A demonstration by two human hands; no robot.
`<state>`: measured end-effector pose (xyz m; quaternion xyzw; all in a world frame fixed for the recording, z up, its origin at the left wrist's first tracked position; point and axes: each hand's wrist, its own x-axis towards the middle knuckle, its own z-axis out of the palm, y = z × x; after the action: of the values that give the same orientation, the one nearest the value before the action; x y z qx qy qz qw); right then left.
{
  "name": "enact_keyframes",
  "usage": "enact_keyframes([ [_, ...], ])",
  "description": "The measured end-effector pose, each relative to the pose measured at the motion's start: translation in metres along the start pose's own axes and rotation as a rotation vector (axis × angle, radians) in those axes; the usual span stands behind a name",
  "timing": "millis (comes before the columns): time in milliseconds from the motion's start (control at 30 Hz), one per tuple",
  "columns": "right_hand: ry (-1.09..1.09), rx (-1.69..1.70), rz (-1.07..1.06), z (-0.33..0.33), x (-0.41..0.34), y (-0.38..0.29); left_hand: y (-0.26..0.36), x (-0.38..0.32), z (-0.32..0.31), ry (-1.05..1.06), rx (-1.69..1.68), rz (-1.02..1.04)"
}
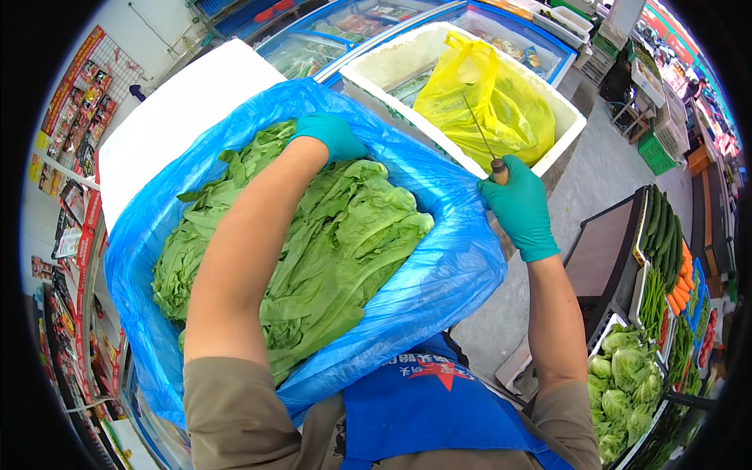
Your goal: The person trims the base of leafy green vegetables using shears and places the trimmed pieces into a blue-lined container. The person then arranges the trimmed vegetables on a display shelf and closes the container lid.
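Observation:
Leafy green lettuce [346, 252] fills a box lined with a blue plastic bag [446, 258]. My left hand [329, 136], in a teal glove, reaches down at the far edge of the leaves. Its fingertips are hidden, so its hold is not visible. My gloved right hand [520, 205] grips a thin-bladed knife [499, 170] by its wooden handle, blade pointing up and away. The hand is beside the right rim of the blue liner. Behind the blade, a yellow plastic bag [493, 111] with its handles gathered sits inside a white foam box [370, 73].
A white foam board [194, 100] lies at the far left of the lined box. Glass-topped freezers [329, 35] stand behind. To the right are produce trays with round lettuces [628, 376], cucumbers [661, 241] and carrots [681, 285]. Shelves of packets [79, 129] line the left wall.

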<state>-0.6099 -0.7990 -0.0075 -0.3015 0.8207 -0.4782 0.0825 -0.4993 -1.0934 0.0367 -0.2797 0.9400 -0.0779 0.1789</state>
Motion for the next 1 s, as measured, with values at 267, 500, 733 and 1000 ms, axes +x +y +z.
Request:
enact_keyframes([
  [267,-0.086,0.439,0.235,-0.009,-0.012,0.033,0.038,-0.027,0.001,0.288,-0.105,0.225],
  [500,-0.079,0.574,0.338,-0.018,-0.034,0.036,0.096,-0.07,0.008,0.387,-0.027,0.624],
  [733,-0.066,0.601,0.371,-0.02,-0.054,0.064,0.101,-0.086,0.03,0.387,-0.132,0.843],
  [1000,-0.143,0.756,0.399,-0.018,-0.084,0.079,0.085,-0.066,0.036,0.115,-0.213,0.861],
])
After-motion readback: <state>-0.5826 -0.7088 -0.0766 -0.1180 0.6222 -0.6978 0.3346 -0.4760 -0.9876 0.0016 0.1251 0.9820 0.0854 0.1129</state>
